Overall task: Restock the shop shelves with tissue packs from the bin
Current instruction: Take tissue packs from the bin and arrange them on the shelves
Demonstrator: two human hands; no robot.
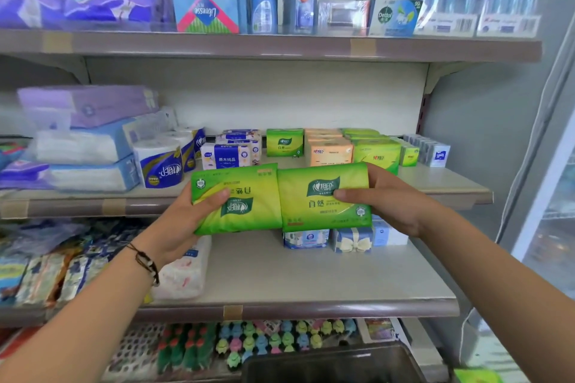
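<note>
The left hand (183, 221) grips one green tissue pack (236, 199) and the right hand (392, 199) grips another (323, 196), the two packs end to end in front of the middle shelf (451, 183). Best to slide them in level, beside the matching green packs (284, 141) at the back, labels forward.

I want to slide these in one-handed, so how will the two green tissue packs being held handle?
The green tissue packs probably feel light and soft: the left hand thumb dents the wrap. The glossy film looks slippery. Being flat, they should not roll, though the pair, pressed together by the right hand, may buckle at the seam.
</note>
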